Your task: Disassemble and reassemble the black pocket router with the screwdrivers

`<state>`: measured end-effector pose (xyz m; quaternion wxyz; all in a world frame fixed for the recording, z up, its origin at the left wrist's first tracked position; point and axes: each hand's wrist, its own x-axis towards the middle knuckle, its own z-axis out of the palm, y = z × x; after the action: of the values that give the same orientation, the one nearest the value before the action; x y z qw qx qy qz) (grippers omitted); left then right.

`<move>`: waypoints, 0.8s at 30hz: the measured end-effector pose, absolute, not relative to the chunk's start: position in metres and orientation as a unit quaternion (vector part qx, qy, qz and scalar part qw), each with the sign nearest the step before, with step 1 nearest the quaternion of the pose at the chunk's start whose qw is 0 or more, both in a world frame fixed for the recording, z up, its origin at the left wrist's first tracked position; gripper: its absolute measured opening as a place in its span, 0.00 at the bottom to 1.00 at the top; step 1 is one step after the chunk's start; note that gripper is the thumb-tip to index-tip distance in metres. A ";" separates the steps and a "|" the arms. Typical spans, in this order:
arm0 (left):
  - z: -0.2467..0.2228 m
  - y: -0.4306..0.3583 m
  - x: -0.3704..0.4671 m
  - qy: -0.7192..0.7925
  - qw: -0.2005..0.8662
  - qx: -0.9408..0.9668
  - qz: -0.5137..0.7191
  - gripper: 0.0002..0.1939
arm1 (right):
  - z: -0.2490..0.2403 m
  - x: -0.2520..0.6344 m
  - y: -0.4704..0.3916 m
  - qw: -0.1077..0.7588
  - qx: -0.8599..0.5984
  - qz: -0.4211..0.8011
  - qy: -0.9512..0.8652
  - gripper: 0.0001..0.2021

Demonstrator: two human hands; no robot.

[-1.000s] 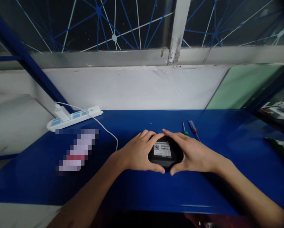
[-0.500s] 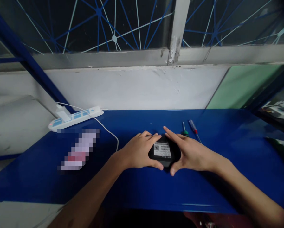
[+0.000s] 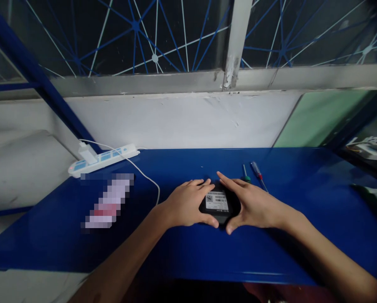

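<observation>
Head view: left hand (image 3: pixel 187 204), right hand (image 3: pixel 256 204), fingers (image 3: pixel 205 189) half-curled around black case (image 3: pixel 218 202), inside hidden.

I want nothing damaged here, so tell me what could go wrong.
Near the left hand, the cable disappears behind the wrist; a snag could tug the plug. The green screwdriver lies just beyond the right hand and might get knocked. The device, cupped between both hands, could shift if either loosens.

White label (image 3: pixel 218 202) with 1 QR code (image 3: pixel 209 198) on black device (image 3: pixel 233 203), print illegible
</observation>
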<state>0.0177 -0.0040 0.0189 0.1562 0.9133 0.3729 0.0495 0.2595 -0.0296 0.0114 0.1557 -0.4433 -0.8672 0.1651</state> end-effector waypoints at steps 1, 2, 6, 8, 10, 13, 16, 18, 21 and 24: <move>0.019 -0.004 0.018 0.371 0.158 0.914 0.051 0.54 | 0.011 0.260 -0.029 0.159 -0.443 0.166 -0.866 0.66; 0.020 -0.004 0.018 0.371 0.159 0.914 0.049 0.54 | 0.010 0.260 -0.029 0.162 -0.444 0.167 -0.865 0.66; 0.024 -0.006 0.020 0.390 0.164 0.906 0.021 0.54 | 0.007 0.260 -0.030 0.162 -0.448 0.171 -0.863 0.66; 0.024 -0.007 0.020 0.395 0.170 0.903 0.018 0.55 | 0.007 0.258 -0.031 0.157 -0.445 0.168 -0.866 0.65; 0.023 -0.007 0.019 0.387 0.172 0.905 0.031 0.54 | 0.009 0.257 -0.031 0.154 -0.436 0.159 -0.872 0.65; 0.020 -0.005 0.018 0.370 0.161 0.913 0.053 0.53 | 0.015 0.260 -0.025 0.172 -0.442 0.132 -0.870 0.56; 0.018 -0.003 0.016 0.361 0.140 0.920 0.066 0.52 | 0.021 0.279 -0.007 0.241 -0.523 0.055 -0.815 0.33; 0.019 -0.003 0.015 0.354 0.131 0.923 0.070 0.50 | 0.021 0.298 0.009 0.275 -0.611 -0.029 -0.742 0.27; 0.022 -0.003 0.013 0.336 0.127 0.930 0.072 0.49 | 0.011 0.323 0.030 0.214 -0.701 -0.067 -0.677 0.28; 0.027 -0.005 0.013 0.323 0.126 0.934 0.088 0.44 | -0.007 0.332 0.040 0.170 -0.742 -0.023 -0.648 0.27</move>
<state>0.0127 -0.0052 0.0273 0.1260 0.9339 0.3228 0.0877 0.3325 0.0398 -0.0072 0.1697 -0.7420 -0.6481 -0.0231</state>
